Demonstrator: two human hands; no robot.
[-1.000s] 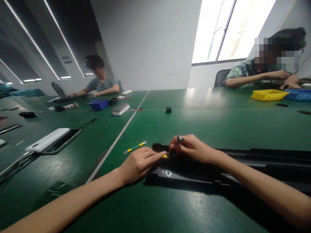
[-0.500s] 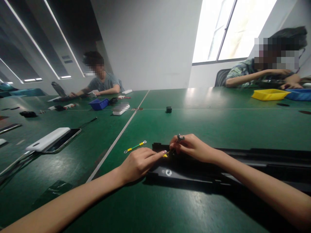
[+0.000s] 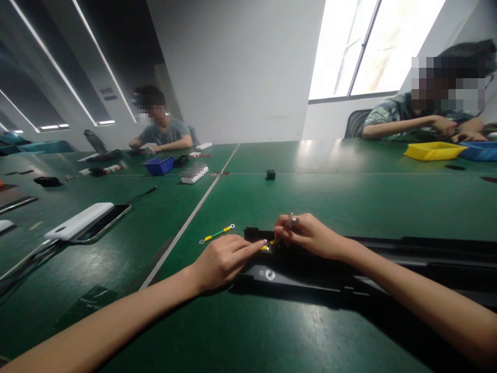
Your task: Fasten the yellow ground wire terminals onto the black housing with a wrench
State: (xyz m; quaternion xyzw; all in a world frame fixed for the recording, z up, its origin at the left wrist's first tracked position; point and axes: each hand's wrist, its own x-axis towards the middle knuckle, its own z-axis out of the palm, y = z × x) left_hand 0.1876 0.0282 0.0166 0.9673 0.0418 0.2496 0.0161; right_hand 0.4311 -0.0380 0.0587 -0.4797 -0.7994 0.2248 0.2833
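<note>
A long black metal channel (image 3: 373, 247) lies before me, its near end under both hands. My left hand (image 3: 223, 261) is closed, with the forefinger stretched along a small yellow-sleeved wire terminal (image 3: 265, 247) inside the channel and pressing on it. Just right of that, my right hand (image 3: 306, 235) pinches a small metal tool (image 3: 294, 220) with a shiny rounded top; its lower end is hidden by fingers. A bit of yellow shows below those fingertips. Beside my left knuckles lies a green-and-yellow ground wire (image 3: 217, 234) with a ring terminal at each end.
A small black cube (image 3: 271, 174) stands farther back on the green table (image 3: 349, 197). To the left are a white power bank (image 3: 83, 220), a phone (image 3: 104, 225) and cables. Blue (image 3: 159, 165) and yellow (image 3: 435, 151) bins sit near two people across the table.
The metal tool in my right hand has turned, so its top now looks rounder. More yellow shows under the right fingertips. My left hand stays nearly still.
</note>
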